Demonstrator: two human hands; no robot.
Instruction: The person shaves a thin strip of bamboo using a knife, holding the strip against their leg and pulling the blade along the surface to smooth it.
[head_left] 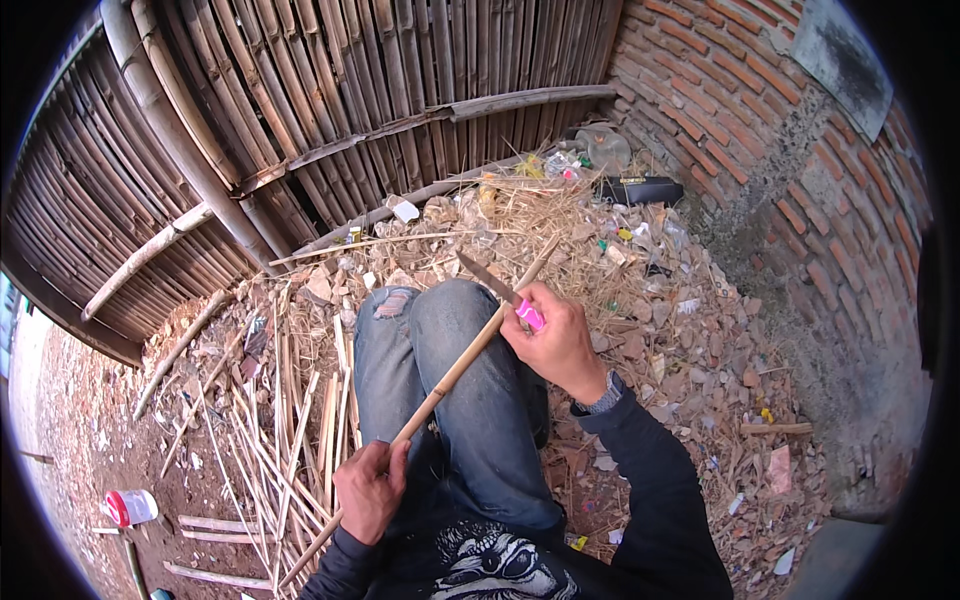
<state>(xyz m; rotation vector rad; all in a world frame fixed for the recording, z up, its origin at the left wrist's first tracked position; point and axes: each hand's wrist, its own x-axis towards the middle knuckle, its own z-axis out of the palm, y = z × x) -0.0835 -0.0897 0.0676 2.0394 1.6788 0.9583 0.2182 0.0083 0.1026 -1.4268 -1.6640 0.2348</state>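
Observation:
A long, thin bamboo stick [457,373] slants across my jeans, from the lower left up to the far right. My left hand [370,490] is closed round its lower part, thumb along the top. In my right hand [553,338] is a knife [489,279] with a pink handle, gripped in closed fingers. Its dark blade points up and left and crosses the stick near the upper end. Whether the edge bites into the bamboo I cannot tell. My right fingers also lie close against the stick.
Several split bamboo strips [295,425] lie on the ground to my left. A red-and-white tub [131,507] lies farther left. Rubble, straw [540,205] and litter spread ahead, with a black case [640,190]. A bamboo fence [400,70] and brick wall [740,110] enclose the spot.

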